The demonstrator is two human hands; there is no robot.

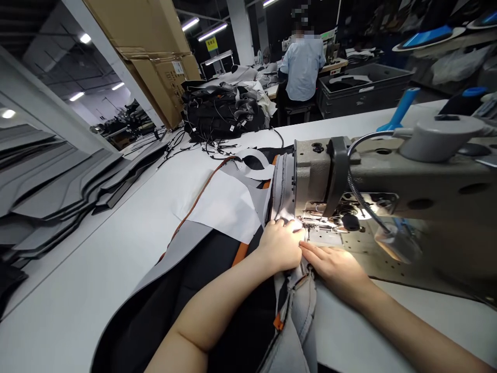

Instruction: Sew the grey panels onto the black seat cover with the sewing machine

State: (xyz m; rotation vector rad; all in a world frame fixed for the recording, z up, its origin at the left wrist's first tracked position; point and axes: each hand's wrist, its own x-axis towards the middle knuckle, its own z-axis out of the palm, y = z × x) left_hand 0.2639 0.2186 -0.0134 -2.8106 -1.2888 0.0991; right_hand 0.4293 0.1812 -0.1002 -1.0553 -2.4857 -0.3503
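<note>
Grey fabric panel [297, 311] bunched under both hands at the needle of the sewing machine [388, 191]. Left hand [280, 244] curled, fingers pressed together, pinching the panel edge just beside the presser foot. Right hand [336, 267] flat, fingers together, pressing down on the machine bed beside the seam. Panel trails back over black fabric [202, 280] with orange trim [239, 254] and drapes off the near edge of the white worktop [77, 290]. White paper piece [225, 204] lies behind. Stacked grey sheets [50, 181] far left, cardboard boxes [155, 57] behind, a seated person [302, 67] well apart.
</note>
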